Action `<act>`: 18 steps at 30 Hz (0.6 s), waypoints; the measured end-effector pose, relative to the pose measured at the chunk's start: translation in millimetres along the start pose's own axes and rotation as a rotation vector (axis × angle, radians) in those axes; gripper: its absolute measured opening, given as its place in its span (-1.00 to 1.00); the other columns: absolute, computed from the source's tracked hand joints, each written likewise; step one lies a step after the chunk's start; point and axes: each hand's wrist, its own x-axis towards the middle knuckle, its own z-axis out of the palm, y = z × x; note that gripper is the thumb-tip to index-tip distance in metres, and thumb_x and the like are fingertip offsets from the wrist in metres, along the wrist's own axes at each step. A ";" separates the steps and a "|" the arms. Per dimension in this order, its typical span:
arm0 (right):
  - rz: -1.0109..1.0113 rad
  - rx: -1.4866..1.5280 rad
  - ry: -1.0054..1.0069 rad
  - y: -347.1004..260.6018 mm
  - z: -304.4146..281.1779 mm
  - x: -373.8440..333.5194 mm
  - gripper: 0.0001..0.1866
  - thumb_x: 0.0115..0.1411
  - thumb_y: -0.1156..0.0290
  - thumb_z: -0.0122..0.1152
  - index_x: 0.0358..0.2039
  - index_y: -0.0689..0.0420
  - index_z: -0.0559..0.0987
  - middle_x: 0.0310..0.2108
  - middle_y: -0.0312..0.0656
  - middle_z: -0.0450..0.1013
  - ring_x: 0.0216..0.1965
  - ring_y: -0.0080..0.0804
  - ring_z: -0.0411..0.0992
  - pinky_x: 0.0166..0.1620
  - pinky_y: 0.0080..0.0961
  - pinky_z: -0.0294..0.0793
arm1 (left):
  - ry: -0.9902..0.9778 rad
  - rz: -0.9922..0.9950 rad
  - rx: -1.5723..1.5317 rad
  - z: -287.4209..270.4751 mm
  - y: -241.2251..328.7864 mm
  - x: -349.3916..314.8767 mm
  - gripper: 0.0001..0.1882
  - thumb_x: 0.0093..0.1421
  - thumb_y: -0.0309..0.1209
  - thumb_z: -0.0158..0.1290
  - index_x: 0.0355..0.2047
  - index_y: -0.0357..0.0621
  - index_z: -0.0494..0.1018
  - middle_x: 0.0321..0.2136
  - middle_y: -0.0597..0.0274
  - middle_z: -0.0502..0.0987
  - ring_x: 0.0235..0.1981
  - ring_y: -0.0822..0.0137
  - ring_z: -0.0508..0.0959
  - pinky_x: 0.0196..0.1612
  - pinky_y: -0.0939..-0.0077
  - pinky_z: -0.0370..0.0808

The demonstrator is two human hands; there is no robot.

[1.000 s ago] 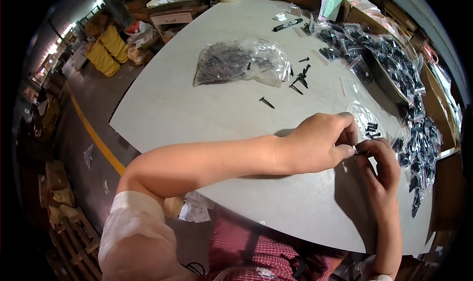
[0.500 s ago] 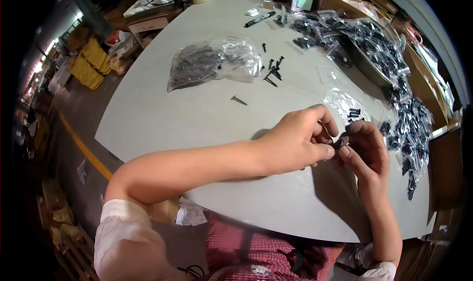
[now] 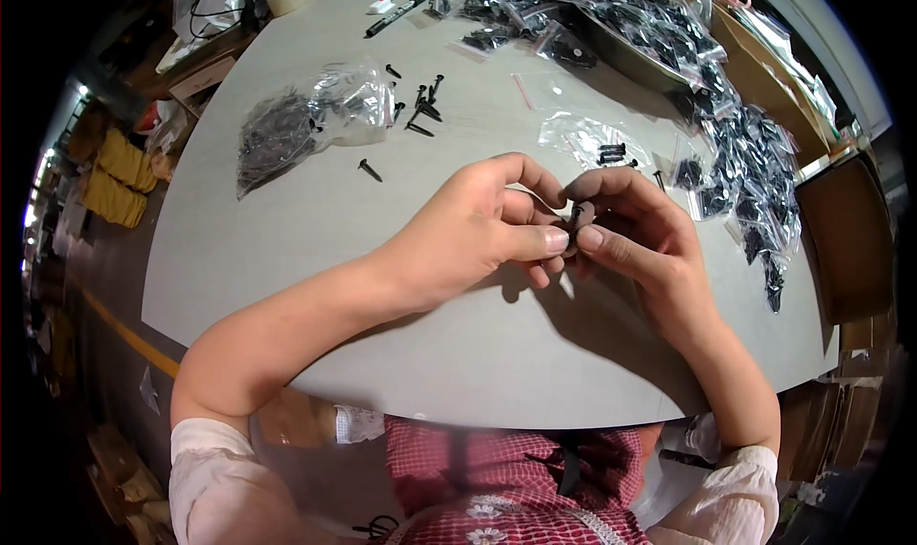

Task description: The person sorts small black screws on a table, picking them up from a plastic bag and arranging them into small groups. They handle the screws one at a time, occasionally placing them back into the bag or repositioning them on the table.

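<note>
Carefully, I'd steady the dark piece (image 3: 576, 217), likely a screw, above the surface (image 3: 430, 363) where the fingers of the left hand (image 3: 478, 222) and right hand (image 3: 654, 244) pinch it from 2 sides, pressing lightly so it can't slip toward the clear bag (image 3: 570, 132).

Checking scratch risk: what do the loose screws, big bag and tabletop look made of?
Loose screws: probably metal, black finish, slim pointed shanks.
Big bag: clear plastic film, crinkled with bright glints.
Tabletop: perhaps laminate; smooth, even pale grey.
</note>
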 end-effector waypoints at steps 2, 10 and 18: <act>0.015 0.031 -0.016 -2.9 0.6 -0.2 -0.70 0.32 0.49 0.28 0.04 0.23 0.53 -0.18 -0.23 0.52 -0.19 -0.49 0.52 -0.12 -0.51 0.54 | -0.017 -0.001 -0.035 0.7 1.1 0.7 -0.68 0.34 -0.44 0.21 0.02 -0.26 0.39 -0.29 0.09 0.64 -0.31 0.34 0.65 -0.27 0.48 0.60; 0.034 0.117 -0.086 3.4 -7.8 4.9 -0.77 0.34 0.46 0.29 -0.03 0.22 0.57 -0.20 -0.24 0.57 -0.20 -0.51 0.55 -0.13 -0.53 0.50 | -0.025 0.011 -0.053 -2.1 -1.6 1.5 -0.66 0.33 -0.44 0.22 0.02 -0.30 0.39 -0.28 0.07 0.65 -0.29 0.35 0.66 -0.25 0.49 0.63; 0.007 0.128 -0.105 6.0 -11.9 6.1 -0.78 0.35 0.50 0.29 -0.02 0.25 0.58 -0.18 -0.25 0.58 -0.18 -0.52 0.57 -0.07 -0.54 0.54 | -0.011 0.008 -0.042 -2.1 -0.5 1.9 -0.65 0.31 -0.45 0.24 0.02 -0.30 0.40 -0.27 0.05 0.65 -0.28 0.34 0.66 -0.26 0.49 0.63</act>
